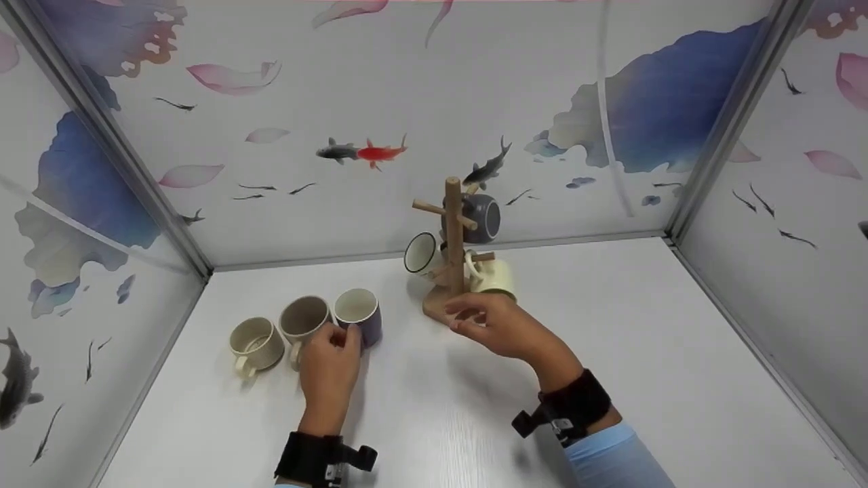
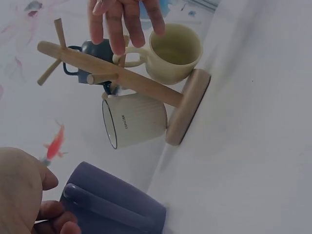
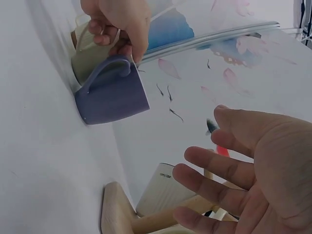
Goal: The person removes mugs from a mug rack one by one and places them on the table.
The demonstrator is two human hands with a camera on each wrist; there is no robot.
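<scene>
My left hand has its fingers curled at the rim of a purple mug, close to the top of its handle. The mug stands upright on the table, pale inside. My right hand is in front of a wooden mug tree, its fingers spread and nothing held. A cream-yellow mug hangs low on the tree by its handle, near the right fingertips. On the other side hangs a white mug with a dark rim. Higher up is a dark grey-blue mug.
Left of the purple mug stand a brownish mug and a beige mug, handles toward me. Printed panels with fish and petals enclose the white table at the back and sides.
</scene>
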